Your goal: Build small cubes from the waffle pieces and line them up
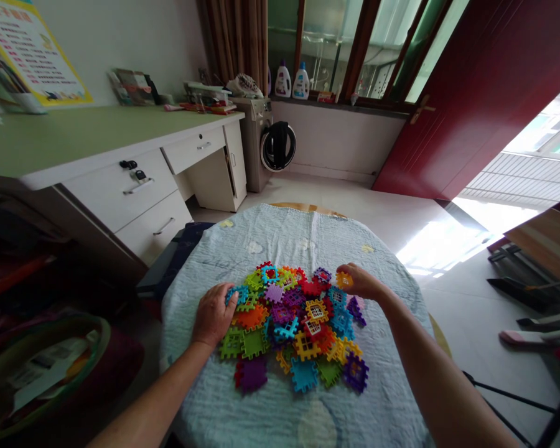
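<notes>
Pieces (295,298) of plastic, flat and bright with bumpy edges, lie in a messy heap in the middle of the frame, a bit toward the bottom. They are red, blue, green, purple, orange and yellow, and some have little windows in them. The right hand (364,283) is just right of the middle, at the far right edge of the heap. Its thumb and fingers are pinched together on a yellow-orange piece (344,280). The left hand (213,316) is at the left edge of the heap. Its thumb and fingers are a little bit apart at a blue piece (238,294), and I cannot tell if it grips that piece or only touches it. At the bottom of the heap lie a purple square (252,374) and a light blue square (304,374). Everything in the heap sits on a pale blue cloth (205,404) with soft folds, spread over a round table. In the upper left is a desk (98,134) with a green top and white drawers. At the top, near the middle, a washing machine (252,146) has its round door open, and two white bottles (283,82) stand by the window. A big red door (466,93) is in the upper right.
</notes>
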Motion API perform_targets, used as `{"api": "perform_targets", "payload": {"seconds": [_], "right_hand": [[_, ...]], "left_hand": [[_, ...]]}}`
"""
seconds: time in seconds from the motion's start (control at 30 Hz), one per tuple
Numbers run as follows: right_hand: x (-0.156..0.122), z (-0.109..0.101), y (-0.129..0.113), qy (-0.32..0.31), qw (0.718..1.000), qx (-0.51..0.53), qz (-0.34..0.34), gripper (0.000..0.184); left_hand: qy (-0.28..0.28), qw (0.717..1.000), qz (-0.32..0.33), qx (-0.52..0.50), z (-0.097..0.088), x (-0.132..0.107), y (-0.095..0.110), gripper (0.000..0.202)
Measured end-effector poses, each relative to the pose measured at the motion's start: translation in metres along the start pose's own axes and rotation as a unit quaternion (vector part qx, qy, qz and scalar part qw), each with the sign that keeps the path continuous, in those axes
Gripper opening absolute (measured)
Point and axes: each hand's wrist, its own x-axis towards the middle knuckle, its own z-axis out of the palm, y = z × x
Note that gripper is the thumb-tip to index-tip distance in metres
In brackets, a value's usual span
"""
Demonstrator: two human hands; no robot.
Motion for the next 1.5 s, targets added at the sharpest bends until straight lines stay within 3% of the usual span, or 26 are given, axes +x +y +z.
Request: {"api": "perform_targets", "payload": {"seconds": [0.17,0.4,0.53,0.73,1.1,1.3,1.5], "right_hand": [[0.009,-0.010,0.042,0.068,0.989,-0.060,0.118,0.057],[0.011,-0.011,0.078,0.070,0.981,-0.065,0.168,0.065],[0.007,-0.011,0.084,0.051,0.981,-0.059,0.176,0.075],[0.005,-0.014,0.083,0.040,0.981,-0.053,0.180,0.055],[0.010,-0.014,0.081,0.026,0.980,-0.064,0.184,0.072],[0.013,-0.013,0.083,0.036,0.982,-0.072,0.171,0.053],[0.013,-0.022,0.098,0.063,0.979,-0.080,0.177,0.056]], "left_hand": [[0.005,1.000,0.001,-0.004,0.002,0.000,-0.003,0.036],[0.010,1.000,0.000,-0.011,0.002,0.000,-0.003,0.036],[0.009,1.000,0.001,-0.009,0.001,0.001,-0.003,0.037],[0.013,1.000,0.002,0.001,0.001,0.001,-0.004,0.037],[0.001,1.000,0.000,0.003,0.000,0.000,-0.004,0.038],[0.005,1.000,0.004,-0.005,-0.001,0.001,-0.002,0.037],[0.006,1.000,0.002,-0.005,-0.002,0.001,-0.001,0.036]]}}
